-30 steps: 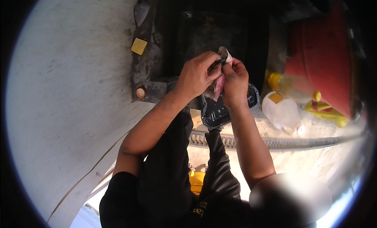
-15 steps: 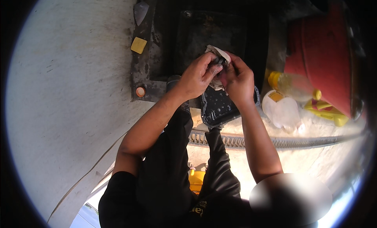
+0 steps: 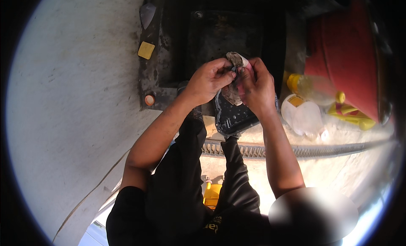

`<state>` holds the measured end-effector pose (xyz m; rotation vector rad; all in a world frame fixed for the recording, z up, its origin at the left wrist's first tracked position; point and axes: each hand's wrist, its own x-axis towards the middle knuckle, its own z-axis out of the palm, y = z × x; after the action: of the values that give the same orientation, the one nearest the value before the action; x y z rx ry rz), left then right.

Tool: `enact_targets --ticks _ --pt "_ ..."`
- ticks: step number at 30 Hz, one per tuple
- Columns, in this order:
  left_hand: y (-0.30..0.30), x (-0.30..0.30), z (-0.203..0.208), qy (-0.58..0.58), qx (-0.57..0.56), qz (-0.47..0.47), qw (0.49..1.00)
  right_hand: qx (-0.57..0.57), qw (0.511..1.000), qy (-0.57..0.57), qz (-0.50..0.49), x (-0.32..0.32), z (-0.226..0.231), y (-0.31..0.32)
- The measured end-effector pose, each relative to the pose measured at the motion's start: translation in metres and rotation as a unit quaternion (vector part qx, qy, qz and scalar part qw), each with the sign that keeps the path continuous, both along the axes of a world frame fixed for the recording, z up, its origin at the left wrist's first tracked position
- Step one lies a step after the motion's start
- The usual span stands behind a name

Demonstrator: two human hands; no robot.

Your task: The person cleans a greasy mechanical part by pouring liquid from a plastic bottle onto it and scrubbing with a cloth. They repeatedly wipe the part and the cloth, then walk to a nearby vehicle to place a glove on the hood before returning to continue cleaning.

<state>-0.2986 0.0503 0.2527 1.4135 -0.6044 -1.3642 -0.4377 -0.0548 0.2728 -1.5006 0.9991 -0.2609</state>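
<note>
My left hand [image 3: 210, 80] and my right hand [image 3: 256, 86] meet over a dirty, crumpled rag [image 3: 234, 61], grey-brown with a pink edge. Both hands pinch it between the fingers, and part of it hangs down between my palms. Whether something small is wrapped inside the rag is hidden. Just under my hands lies a shallow black tray [image 3: 231, 118] with a rough inner surface. Beyond them sits a dark, greasy metal block [image 3: 220, 30] with a recessed square.
A yellow square tag [image 3: 146, 50] and a small orange-rimmed round cap [image 3: 149, 100] lie on the dark block's left edge. Right of me stand a clear bottle with a yellow cap [image 3: 311, 86], a white plastic container [image 3: 301, 114] and a red bin [image 3: 344, 55]. A ribbed hose [image 3: 296, 150] crosses below.
Both hands have shifted slightly up and right with the rag. The rag is bunched higher between the fingertips than before.
</note>
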Motion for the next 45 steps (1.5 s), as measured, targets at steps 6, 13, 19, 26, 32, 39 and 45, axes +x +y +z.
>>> enact_targets --ticks 6,13,19,26,32,39,45 --pt "0.002 -0.010 -0.007 -0.001 -0.033 0.057 0.998 0.270 0.928 -0.200 -0.162 0.000 -0.029 0.007" --pt "0.005 -0.001 -0.010 0.070 -0.062 0.111 0.989 0.384 0.833 -0.306 -0.256 -0.015 -0.030 0.004" --pt "0.001 -0.006 -0.005 0.012 -0.040 0.075 0.996 0.032 0.995 -0.093 -0.014 -0.009 -0.016 0.004" --pt "0.000 -0.004 -0.005 -0.183 -0.030 -0.020 0.983 -0.311 0.950 0.028 0.027 -0.004 -0.015 0.003" --pt "0.003 -0.005 0.007 -0.273 -0.050 -0.053 0.959 -0.085 0.995 0.057 -0.018 -0.005 -0.026 -0.007" --pt "0.000 0.026 -0.025 -0.093 0.009 0.079 0.992 0.333 0.912 -0.201 -0.134 -0.002 -0.020 -0.003" --pt "0.015 0.032 -0.030 0.355 -0.024 0.095 0.930 0.279 0.939 -0.199 0.004 -0.011 -0.001 -0.002"
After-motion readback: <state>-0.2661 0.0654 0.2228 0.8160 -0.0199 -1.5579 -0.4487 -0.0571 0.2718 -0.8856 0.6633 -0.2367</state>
